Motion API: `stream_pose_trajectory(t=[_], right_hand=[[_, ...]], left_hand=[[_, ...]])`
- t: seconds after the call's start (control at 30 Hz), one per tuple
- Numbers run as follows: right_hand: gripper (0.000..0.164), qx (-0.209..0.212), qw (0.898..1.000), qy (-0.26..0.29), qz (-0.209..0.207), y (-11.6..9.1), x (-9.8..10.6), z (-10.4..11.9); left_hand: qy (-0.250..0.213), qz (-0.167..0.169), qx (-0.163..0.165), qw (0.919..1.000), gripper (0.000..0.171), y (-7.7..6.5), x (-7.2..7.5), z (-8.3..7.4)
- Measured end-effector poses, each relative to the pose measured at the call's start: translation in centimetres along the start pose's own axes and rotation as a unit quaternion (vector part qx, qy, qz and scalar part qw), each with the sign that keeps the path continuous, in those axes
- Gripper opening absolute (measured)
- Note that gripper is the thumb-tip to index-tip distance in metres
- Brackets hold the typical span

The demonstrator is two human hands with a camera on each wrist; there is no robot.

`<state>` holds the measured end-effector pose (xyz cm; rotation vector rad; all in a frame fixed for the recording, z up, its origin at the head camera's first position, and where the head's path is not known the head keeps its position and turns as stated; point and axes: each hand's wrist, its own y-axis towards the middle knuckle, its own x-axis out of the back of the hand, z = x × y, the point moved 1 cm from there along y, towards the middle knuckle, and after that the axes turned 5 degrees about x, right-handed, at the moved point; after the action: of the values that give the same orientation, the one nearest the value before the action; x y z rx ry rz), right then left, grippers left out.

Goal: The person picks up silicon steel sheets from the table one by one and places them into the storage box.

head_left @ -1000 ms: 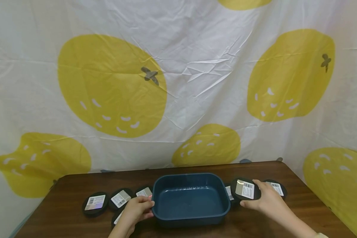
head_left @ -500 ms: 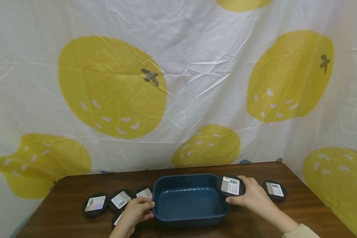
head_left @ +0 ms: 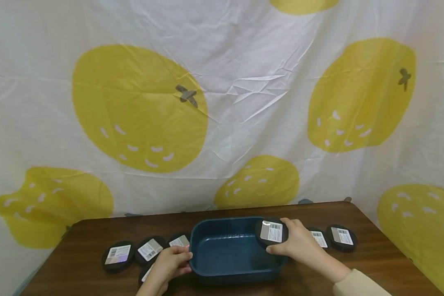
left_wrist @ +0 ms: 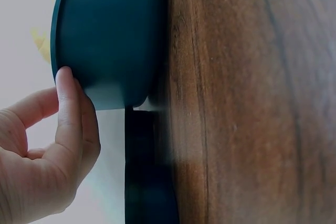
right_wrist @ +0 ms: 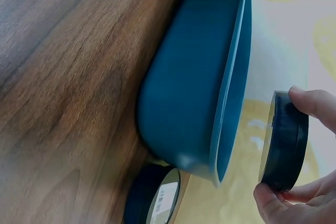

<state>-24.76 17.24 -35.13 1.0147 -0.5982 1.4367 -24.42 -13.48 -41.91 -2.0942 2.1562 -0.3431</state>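
A dark blue rectangular plastic bin (head_left: 225, 257) stands on the table. My left hand (head_left: 170, 263) pinches its left rim between thumb and fingers, also visible in the left wrist view. My right hand (head_left: 301, 242) grips a flat round black container (head_left: 271, 232) by its edge, a white and silver label facing up. In the head view this container overlaps the bin's right side. The right wrist view shows the held black container (right_wrist: 286, 142) apart from the bin, above rim height. Inside the bin, I see only bare floor, though the right hand and container hide part of it.
Several similar black containers lie left of the bin, among them one at the far left (head_left: 117, 257) and one partly behind my left hand (head_left: 179, 239). Two more, a nearer one (head_left: 319, 238) and a farther one (head_left: 341, 237), lie to the right. A lemon-print curtain (head_left: 244, 102) hangs behind the table.
My right hand has carried the black container leftward, from beside the bin to over its right side. A container beneath its path is now uncovered. The left hand keeps its place on the rim.
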Motion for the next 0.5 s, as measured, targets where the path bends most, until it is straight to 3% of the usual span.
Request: stream_pose_trajectory(t=[0.2,0.5], right_hand=[[0.093,-0.010,1.000,-0.012,0.005,0.5,-0.7,0.5],[0.092,-0.004,1.000,0.025,0.010,1.0,-2.0,1.0]], left_hand=[[0.001,-0.004,-0.004,1.0000,0.029,-0.1,0.0,0.0],[0.000,-0.004,-0.001,1.0000,0.027,-0.1,0.0,-0.1]])
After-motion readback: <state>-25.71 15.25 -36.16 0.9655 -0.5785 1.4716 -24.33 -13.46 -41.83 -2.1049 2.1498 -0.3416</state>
